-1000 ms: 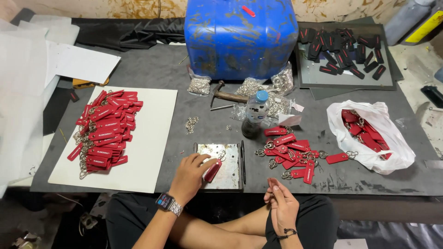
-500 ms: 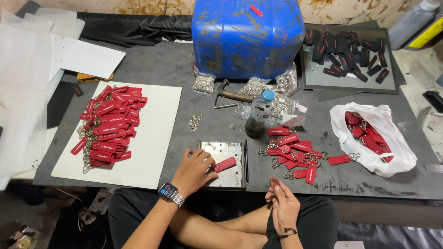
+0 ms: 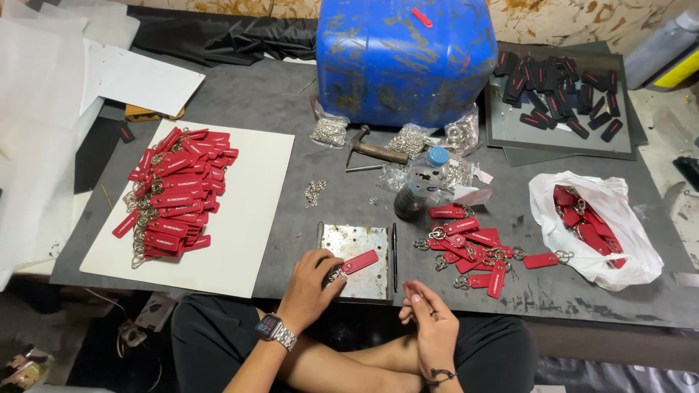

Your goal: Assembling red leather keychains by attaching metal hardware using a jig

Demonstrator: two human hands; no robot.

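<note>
Head view. The left hand [image 3: 309, 286] pinches the ring end of a red key tag [image 3: 354, 263], fingers closed on it, over a metal plate [image 3: 357, 251] at the near edge of the grey tabletop [image 3: 291, 109]. The right hand [image 3: 429, 320] hovers just below the plate, fingers curled together; whether they grip anything cannot be told. Loose red tags [image 3: 473, 244] lie right of the plate; a stacked pile [image 3: 175, 189] rests on a white board [image 3: 247, 218] to the left.
</note>
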